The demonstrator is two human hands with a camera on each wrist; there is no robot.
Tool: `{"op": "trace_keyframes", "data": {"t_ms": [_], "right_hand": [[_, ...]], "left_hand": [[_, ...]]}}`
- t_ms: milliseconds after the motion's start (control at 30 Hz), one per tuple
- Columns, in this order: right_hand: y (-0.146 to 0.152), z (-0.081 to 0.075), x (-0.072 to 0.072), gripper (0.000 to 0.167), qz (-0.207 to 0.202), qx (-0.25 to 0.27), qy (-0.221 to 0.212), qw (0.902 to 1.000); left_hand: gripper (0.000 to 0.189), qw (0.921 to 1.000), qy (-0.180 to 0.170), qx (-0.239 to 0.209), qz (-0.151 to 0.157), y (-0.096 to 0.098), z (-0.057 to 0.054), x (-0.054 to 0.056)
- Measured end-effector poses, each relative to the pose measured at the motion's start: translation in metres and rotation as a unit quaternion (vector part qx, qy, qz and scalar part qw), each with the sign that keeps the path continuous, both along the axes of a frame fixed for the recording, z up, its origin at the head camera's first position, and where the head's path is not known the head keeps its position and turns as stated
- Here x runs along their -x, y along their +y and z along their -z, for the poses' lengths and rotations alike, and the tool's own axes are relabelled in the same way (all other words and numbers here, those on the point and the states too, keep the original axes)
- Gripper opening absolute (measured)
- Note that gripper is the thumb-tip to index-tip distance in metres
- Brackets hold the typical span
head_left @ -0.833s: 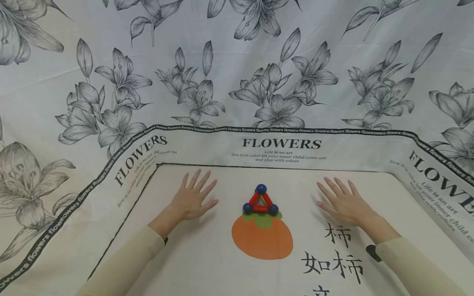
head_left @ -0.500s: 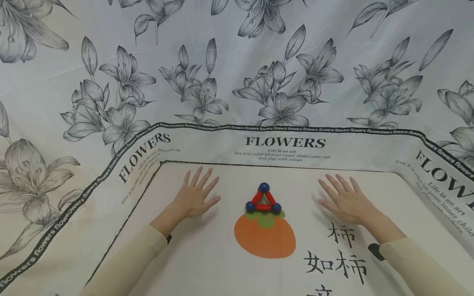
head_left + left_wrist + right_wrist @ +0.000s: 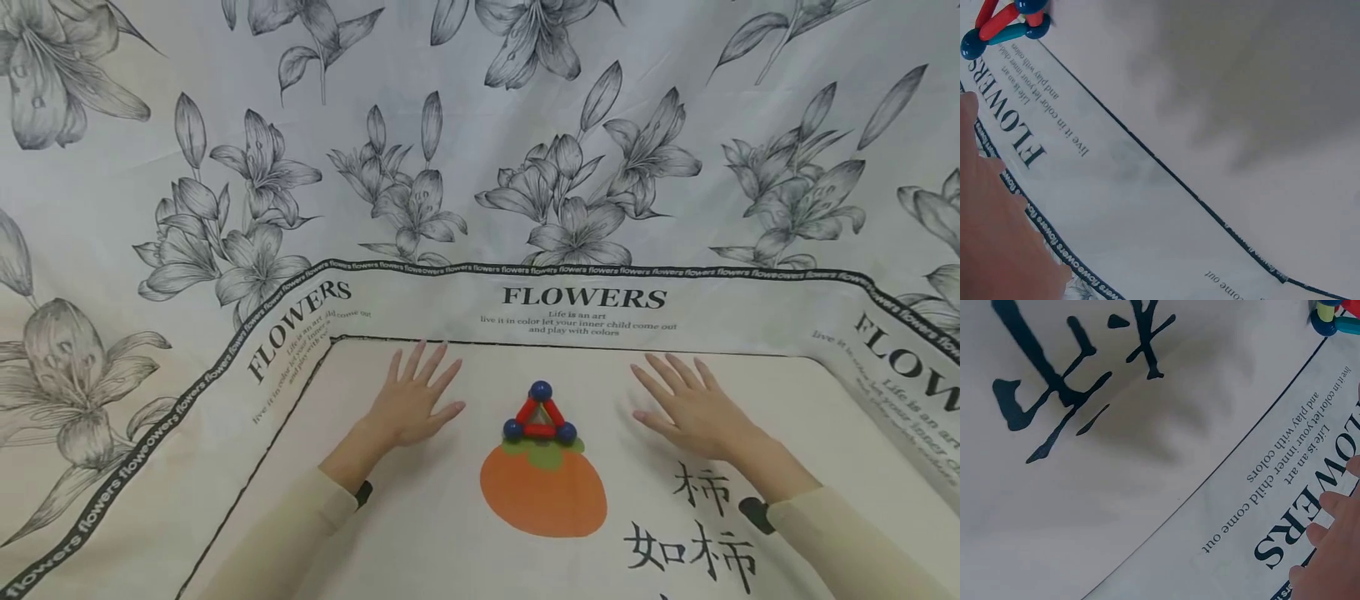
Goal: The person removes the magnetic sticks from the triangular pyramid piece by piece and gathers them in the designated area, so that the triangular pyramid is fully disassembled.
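Note:
A ball-and-stick toy structure (image 3: 539, 429) stands on the cloth between my hands, with blue balls joined by red rods into a triangle facing me. In the left wrist view, a teal rod also shows on the structure (image 3: 999, 30); the right wrist view cuts off most of the structure (image 3: 1324, 322) but shows a yellow-green rod and a teal one. My left hand (image 3: 415, 407) is to its left, fingers spread, holding nothing. To its right, my right hand (image 3: 693, 410) is likewise spread and bare. Shadows beneath suggest both hands hover above the cloth.
The pale cloth (image 3: 420, 533) bears a printed orange persimmon (image 3: 543, 492) just in front of the structure and black characters (image 3: 690, 550) to the right. Behind rises a flower-printed curtain (image 3: 465, 167) with a black lettered border. Dark bands (image 3: 756, 515) sit at both wrists.
Both spread hands have drifted slightly inward, closer to the structure. The head view has shifted a little; the structure stays where it was on the cloth.

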State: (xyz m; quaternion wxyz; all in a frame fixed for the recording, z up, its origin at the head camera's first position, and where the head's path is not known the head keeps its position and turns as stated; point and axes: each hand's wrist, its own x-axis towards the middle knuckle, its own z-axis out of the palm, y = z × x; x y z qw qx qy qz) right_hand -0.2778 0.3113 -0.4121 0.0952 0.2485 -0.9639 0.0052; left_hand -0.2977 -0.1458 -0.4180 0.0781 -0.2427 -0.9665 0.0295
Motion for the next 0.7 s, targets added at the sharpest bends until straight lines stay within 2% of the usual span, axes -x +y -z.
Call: {"op": "trace_keyframes", "data": {"t_ms": [67,200,467,700], "right_hand": [[-0.003,0.0,-0.003,0.075,-0.004,0.001,-0.001,1.0],[-0.01,0.0,-0.001,0.075,-0.011,0.004,0.002,0.9999],[-0.026,0.001,0.0,0.079,-0.02,-0.008,-0.019,0.9996],[-0.034,0.007,-0.003,0.079,-0.022,0.001,-0.01,0.9997]], "left_hand": [[0.075,0.9999,-0.009,-0.008,-0.001,0.006,0.001,-0.001],[0.075,0.9999,-0.001,-0.013,-0.006,0.015,0.003,-0.001],[0.08,0.9999,-0.011,-0.004,0.012,0.028,0.005,0.002],[0.082,0.9996,-0.002,-0.009,0.026,0.04,0.01,0.003]]}}
